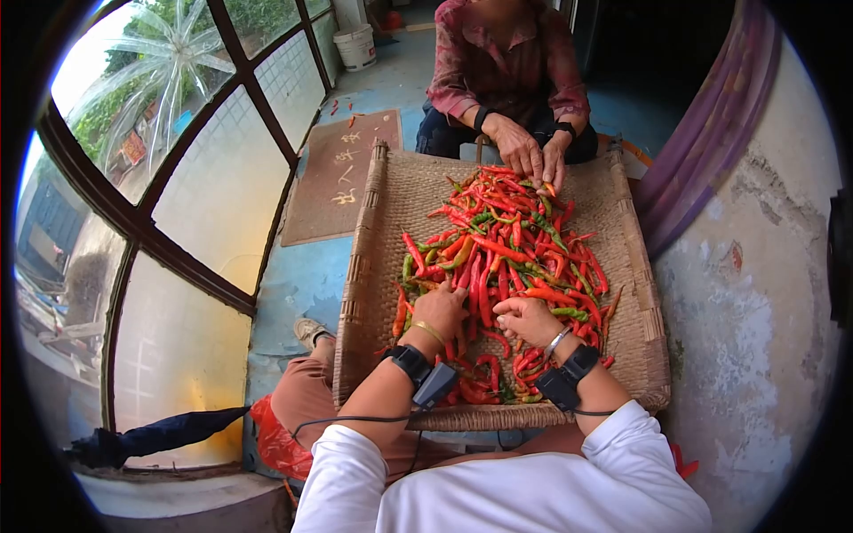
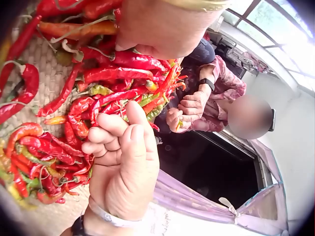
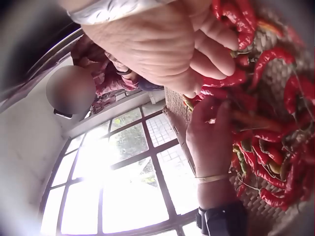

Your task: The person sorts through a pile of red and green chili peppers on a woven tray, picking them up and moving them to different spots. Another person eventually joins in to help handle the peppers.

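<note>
Red, orange and green chili peppers (image 1: 498,253) lie heaped in a wide woven bamboo tray (image 1: 373,213). My left hand (image 1: 440,313) is down at the near left part of the heap, its fingertips among the chilies; I cannot tell whether it grips one. To its right, my right hand (image 1: 530,322) hovers close over the chilies with the palm turned inward. In the left wrist view the right hand (image 2: 125,169) shows loosely bent fingers with nothing between them. Red chilies surround the left hand (image 3: 211,142) in the right wrist view.
Across the tray another person's hands (image 1: 526,153) touch the far end of the heap. A windowed wall (image 1: 200,195) runs along the left, with a dark folded umbrella (image 1: 169,435) below. A brown mat (image 1: 342,178) lies on the floor; a purple curtain (image 1: 702,115) hangs at right.
</note>
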The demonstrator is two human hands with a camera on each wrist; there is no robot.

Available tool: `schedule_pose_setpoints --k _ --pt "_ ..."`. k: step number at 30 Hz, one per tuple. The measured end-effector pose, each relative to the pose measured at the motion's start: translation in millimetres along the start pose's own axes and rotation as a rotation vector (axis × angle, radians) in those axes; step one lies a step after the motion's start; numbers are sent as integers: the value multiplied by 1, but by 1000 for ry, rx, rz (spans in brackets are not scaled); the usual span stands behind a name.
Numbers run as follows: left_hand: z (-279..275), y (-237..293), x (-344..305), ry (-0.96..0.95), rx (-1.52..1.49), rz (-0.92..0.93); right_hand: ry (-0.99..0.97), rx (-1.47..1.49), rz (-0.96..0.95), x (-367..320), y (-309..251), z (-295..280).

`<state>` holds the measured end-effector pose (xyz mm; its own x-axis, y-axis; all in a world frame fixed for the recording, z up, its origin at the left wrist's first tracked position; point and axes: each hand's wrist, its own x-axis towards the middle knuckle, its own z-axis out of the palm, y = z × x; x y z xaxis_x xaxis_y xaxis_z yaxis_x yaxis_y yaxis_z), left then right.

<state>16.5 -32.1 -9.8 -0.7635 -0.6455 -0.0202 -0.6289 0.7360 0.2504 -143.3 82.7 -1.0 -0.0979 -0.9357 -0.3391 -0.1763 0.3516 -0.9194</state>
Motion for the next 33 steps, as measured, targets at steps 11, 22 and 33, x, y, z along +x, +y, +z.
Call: schedule_pose_setpoints --k 11,22,33 --pt "3 7 -3 -254 178 136 40 -164 -42 3 9 0" --pt "13 15 -6 -170 221 87 25 -207 -29 3 8 2" --pt "14 12 -3 -167 153 91 -15 -162 -28 3 14 4"
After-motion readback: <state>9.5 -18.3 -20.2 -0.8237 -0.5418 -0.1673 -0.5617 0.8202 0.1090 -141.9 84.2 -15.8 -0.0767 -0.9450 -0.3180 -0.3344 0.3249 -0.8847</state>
